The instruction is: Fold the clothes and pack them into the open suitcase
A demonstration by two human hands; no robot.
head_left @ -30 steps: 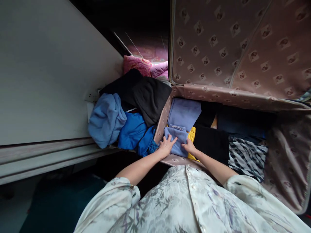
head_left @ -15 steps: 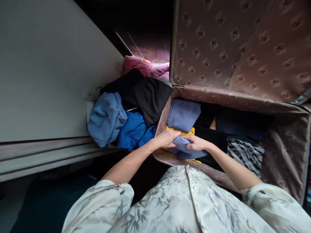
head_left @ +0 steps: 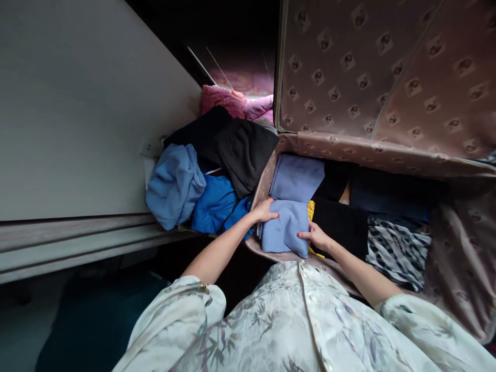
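A folded light-blue garment (head_left: pixel 285 230) lies in the near left corner of the suitcase (head_left: pixel 259 181), over a yellow cloth (head_left: pixel 311 213) whose edge peeks out. My left hand (head_left: pixel 264 211) grips its left edge, thumb on top and the other fingers mostly hidden. At the right edge, my right hand (head_left: pixel 318 236) pinches the fabric, thumb over it. Just behind sits a second folded blue-grey garment (head_left: pixel 297 175). Black folded clothing (head_left: pixel 341 230) is beside my right hand.
The suitcase lid (head_left: pixel 333 67) stands raised at the back. Black-and-white patterned clothing (head_left: pixel 399 250) lies farther right in the case. Outside, left, are a crumpled light-blue garment (head_left: pixel 176 186), bright-blue cloth (head_left: pixel 213 204) and dark clothes (head_left: pixel 246 155), beside a pale panel (head_left: pixel 77 113).
The light-blue garment went from bunched between my hands to spread flat in the corner. My hands moved apart to its two sides. The view shifted slightly.
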